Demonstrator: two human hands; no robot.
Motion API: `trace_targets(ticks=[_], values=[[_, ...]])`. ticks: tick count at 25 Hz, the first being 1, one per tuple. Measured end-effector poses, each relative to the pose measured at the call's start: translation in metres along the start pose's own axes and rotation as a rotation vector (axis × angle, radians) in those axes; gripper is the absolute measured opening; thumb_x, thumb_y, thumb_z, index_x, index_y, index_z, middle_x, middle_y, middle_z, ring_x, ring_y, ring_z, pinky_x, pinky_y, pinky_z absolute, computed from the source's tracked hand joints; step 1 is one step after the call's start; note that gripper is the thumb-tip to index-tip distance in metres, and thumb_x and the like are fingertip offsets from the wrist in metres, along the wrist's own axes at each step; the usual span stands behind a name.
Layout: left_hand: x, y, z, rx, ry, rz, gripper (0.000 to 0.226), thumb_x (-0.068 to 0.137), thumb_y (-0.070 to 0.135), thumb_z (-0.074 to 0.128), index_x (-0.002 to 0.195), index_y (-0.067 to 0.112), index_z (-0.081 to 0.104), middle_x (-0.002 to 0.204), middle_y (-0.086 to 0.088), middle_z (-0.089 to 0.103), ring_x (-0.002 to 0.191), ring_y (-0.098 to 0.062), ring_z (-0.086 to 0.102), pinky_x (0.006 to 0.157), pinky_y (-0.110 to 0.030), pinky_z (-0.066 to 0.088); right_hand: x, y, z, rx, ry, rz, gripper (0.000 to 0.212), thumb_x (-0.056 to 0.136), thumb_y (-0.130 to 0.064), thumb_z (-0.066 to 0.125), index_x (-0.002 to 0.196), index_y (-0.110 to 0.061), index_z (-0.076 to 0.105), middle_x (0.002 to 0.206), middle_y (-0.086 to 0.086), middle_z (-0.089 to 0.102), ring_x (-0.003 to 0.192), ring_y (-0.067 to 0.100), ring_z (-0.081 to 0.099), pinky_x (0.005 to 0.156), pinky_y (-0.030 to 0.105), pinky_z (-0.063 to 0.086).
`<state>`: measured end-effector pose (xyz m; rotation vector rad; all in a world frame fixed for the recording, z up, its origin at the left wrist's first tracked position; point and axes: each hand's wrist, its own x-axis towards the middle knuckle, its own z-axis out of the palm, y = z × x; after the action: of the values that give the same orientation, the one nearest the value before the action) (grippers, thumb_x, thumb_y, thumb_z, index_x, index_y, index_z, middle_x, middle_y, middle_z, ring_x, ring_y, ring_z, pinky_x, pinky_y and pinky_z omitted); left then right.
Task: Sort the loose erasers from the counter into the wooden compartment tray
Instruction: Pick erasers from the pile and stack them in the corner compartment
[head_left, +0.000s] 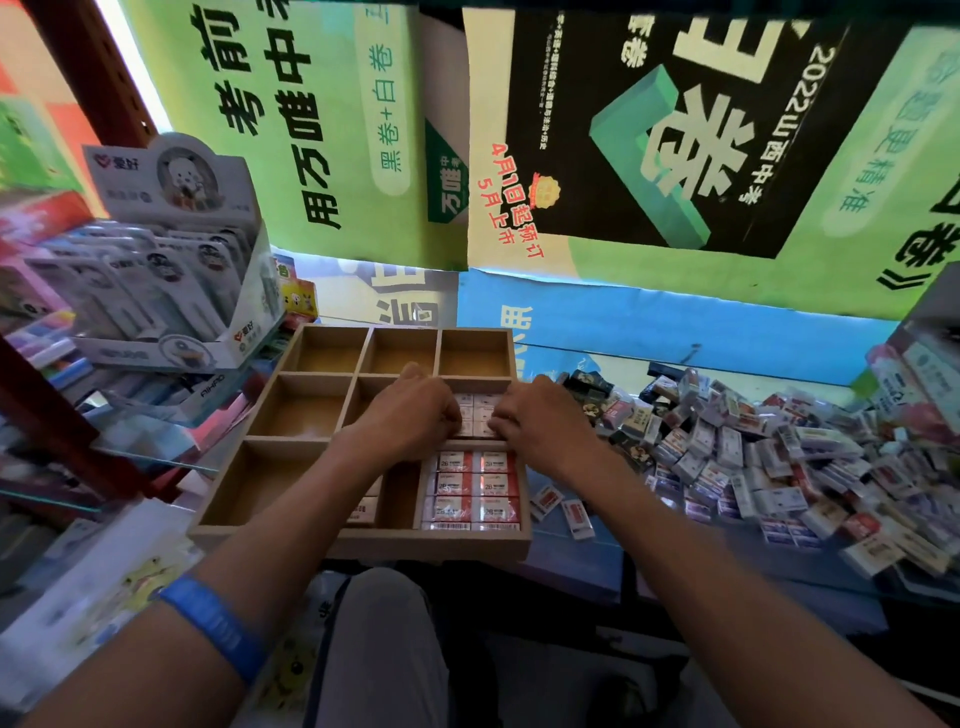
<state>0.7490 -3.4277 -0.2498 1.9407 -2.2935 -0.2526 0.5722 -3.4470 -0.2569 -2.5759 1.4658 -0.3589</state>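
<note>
A wooden compartment tray (262, 480) with a three-by-three grid sits on the counter in front of me. Its near right compartment is packed with red-and-white erasers (471, 491). The middle right compartment holds white boxed erasers (477, 413). My left hand (413, 413) and my right hand (537, 415) are both over that middle right compartment, fingers curled down onto the erasers there. A large heap of loose erasers (769, 457) lies on the counter to the right of the tray. Part of another eraser stack (363, 512) shows in the near middle compartment under my left forearm.
Two loose erasers (563, 509) lie just right of the tray. A display box of stationery (171, 280) stands at the left on a shelf. Posters cover the back wall. My knee (384, 649) is under the counter edge. A blue wristband (215, 626) is on my left arm.
</note>
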Motion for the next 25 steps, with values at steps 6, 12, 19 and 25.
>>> trace_targets(ticks=[6, 12, 19, 25], values=[[-0.024, 0.049, 0.014, -0.099, 0.406, 0.113, 0.023, 0.089, 0.016, 0.064, 0.111, 0.018, 0.07, 0.117, 0.0, 0.067, 0.111, -0.019, 0.056, 0.091, -0.031, 0.038, -0.083, 0.041, -0.013, 0.359, 0.268, 0.051, 0.013, 0.094, -0.023, 0.061, 0.1, -0.017, 0.071, 0.1, -0.002, 0.069, 0.091, 0.014, 0.054, 0.077, 0.029, 0.039], [-0.014, 0.141, 0.049, -0.18, 0.404, 0.347, 0.032, 0.077, 0.008, 0.055, 0.099, 0.018, 0.075, 0.101, -0.001, 0.073, 0.091, -0.024, 0.065, 0.079, -0.04, 0.051, -0.135, 0.116, -0.034, 0.263, 0.402, 0.287, 0.022, 0.091, -0.02, 0.062, 0.111, -0.026, 0.062, 0.087, -0.007, 0.064, 0.068, 0.011, 0.057, 0.06, 0.031, 0.048], [0.008, 0.204, 0.071, -0.161, 0.33, 0.436, 0.029, 0.072, 0.01, 0.056, 0.095, 0.015, 0.074, 0.092, -0.004, 0.073, 0.084, -0.028, 0.066, 0.078, -0.037, 0.054, -0.167, 0.172, -0.038, 0.13, 0.478, 0.451, 0.017, 0.09, -0.021, 0.057, 0.107, -0.02, 0.06, 0.093, 0.001, 0.063, 0.087, 0.024, 0.058, 0.065, 0.033, 0.044], [0.022, 0.251, 0.088, -0.141, 0.143, 0.456, 0.052, 0.08, 0.027, 0.066, 0.13, 0.018, 0.058, 0.121, -0.006, 0.066, 0.112, -0.03, 0.055, 0.092, -0.043, 0.047, -0.206, 0.202, -0.035, 0.281, 0.413, 0.446, 0.043, 0.088, -0.006, 0.054, 0.126, -0.026, 0.057, 0.115, -0.001, 0.065, 0.1, 0.018, 0.06, 0.072, 0.028, 0.044]])
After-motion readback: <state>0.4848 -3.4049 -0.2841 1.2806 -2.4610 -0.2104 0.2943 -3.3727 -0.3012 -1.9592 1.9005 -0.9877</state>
